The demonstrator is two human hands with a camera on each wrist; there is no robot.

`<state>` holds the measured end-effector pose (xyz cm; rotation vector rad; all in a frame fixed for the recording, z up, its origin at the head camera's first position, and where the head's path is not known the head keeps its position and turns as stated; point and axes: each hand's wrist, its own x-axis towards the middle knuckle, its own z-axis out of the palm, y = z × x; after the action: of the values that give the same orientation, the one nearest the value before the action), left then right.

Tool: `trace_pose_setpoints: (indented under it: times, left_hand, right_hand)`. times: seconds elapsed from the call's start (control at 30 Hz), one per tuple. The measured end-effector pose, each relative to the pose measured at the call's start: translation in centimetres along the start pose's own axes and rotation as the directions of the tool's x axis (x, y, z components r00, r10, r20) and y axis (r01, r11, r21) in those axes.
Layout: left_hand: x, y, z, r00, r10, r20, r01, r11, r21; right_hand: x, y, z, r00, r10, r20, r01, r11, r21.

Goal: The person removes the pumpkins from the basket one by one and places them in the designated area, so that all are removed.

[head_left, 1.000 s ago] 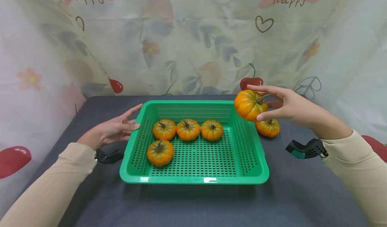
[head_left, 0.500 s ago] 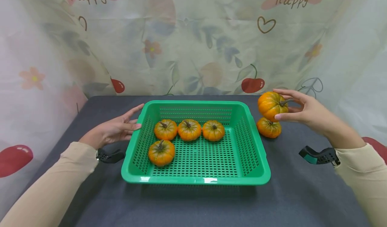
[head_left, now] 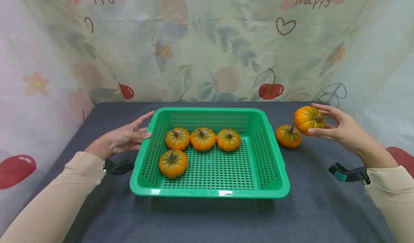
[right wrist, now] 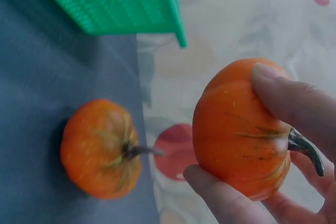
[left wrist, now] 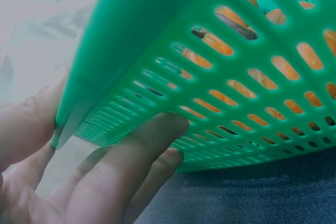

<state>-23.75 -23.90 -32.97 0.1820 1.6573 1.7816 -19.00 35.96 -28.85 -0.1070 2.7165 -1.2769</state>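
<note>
My right hand (head_left: 344, 129) holds a small orange pumpkin (head_left: 306, 120) with a dark curved stem, to the right of the green basket (head_left: 207, 193). In the right wrist view its thumb and fingers (right wrist: 223, 198) press opposite sides of the held pumpkin (right wrist: 236, 129), stem toward the palm. Just left of it, a second pumpkin (head_left: 288, 136) sits on the table outside the basket. At the basket's left side, my left hand (head_left: 121, 139) touches the rim and outer wall with loosely spread fingers (left wrist: 157, 135). Several similar pumpkins (head_left: 173, 163) lie inside the basket.
Three pumpkins (head_left: 202, 139) form a row along the basket's back left, with one in front. A dark cloth covers the table (head_left: 207, 221). Behind it hangs a printed curtain (head_left: 207, 49), continuing along both sides. A black wrist strap (head_left: 350, 173) juts below the right hand.
My right hand has carried its pumpkin from over the basket's right rim to the right and slightly down, past the pumpkin on the table. The left hand stays at the basket's side.
</note>
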Motion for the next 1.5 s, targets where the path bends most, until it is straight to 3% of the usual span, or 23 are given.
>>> trace_pose_setpoints:
  times: [0.57,0.87,1.5]
  left_hand:
    - [0.0,0.0,-0.1,1.000,0.001,0.014,-0.001,1.000,-0.016]
    - [0.1,0.0,-0.2,1.000,-0.001,0.019,0.001,1.000,-0.017]
    - [0.0,-0.1,-0.2,1.000,-0.003,0.011,0.003,1.000,-0.031]
  right_hand:
    - [0.9,5.0,0.0,0.998,0.057,0.005,-0.057,0.998,0.025]
    - [1.4,7.0,0.0,0.994,0.112,0.018,-0.112,0.994,-0.020]
    - [2.5,8.8,1.0,0.995,0.100,0.020,-0.096,0.984,-0.153]
